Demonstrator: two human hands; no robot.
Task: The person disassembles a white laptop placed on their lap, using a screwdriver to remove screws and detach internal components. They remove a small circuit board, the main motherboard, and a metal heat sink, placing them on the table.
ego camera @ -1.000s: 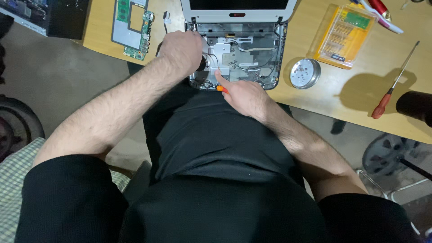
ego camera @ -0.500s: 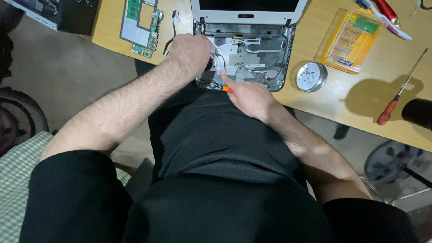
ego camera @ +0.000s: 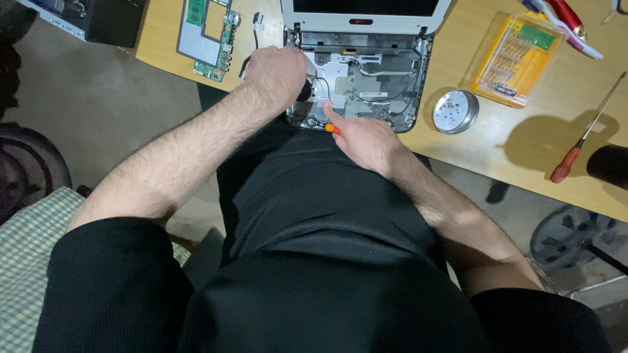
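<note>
Opened grey-and-white laptop chassis [ego camera: 366, 85], lid up at near edge of wooden desk [ego camera: 562, 111]: left hand [ego camera: 275, 72] closed over left interior, contents hidden; right hand [ego camera: 366, 140] gripping orange-handled screwdriver [ego camera: 332, 129]; likely screw-removal stage, steady tip seating needed next

Round tin [ego camera: 456, 111], red-handled screwdriver [ego camera: 584, 139]

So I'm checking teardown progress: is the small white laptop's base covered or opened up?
Opened up: the small white laptop's base shows bare metal plates and cables, no keyboard.
</note>
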